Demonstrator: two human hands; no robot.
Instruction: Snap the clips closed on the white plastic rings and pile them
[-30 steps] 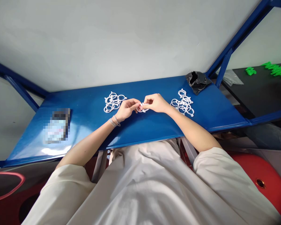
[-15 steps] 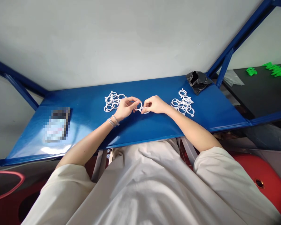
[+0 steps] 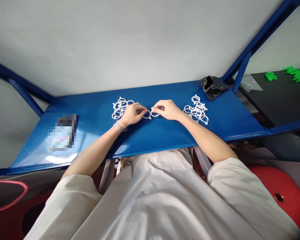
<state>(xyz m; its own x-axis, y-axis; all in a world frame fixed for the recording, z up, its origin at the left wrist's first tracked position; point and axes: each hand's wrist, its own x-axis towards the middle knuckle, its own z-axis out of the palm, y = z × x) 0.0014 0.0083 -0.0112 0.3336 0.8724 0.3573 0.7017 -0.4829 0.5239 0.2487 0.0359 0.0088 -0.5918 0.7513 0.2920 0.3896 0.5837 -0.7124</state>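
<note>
With the left hand (image 3: 133, 113) pinching the left white ring (image 3: 150, 117) and the right hand (image 3: 167, 109) pinching the right white ring (image 3: 155, 115), grip rims lightly, avoiding distortion.

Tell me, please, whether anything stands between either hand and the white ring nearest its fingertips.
Nothing visible does: the left hand pinches the left ring directly, and the right hand pinches the right ring likewise.

Blue table (image 3: 145, 141) with left heap of white rings (image 3: 120, 106), right heap (image 3: 197, 111), black bag (image 3: 215, 90), pixelated object (image 3: 62, 133).
</note>
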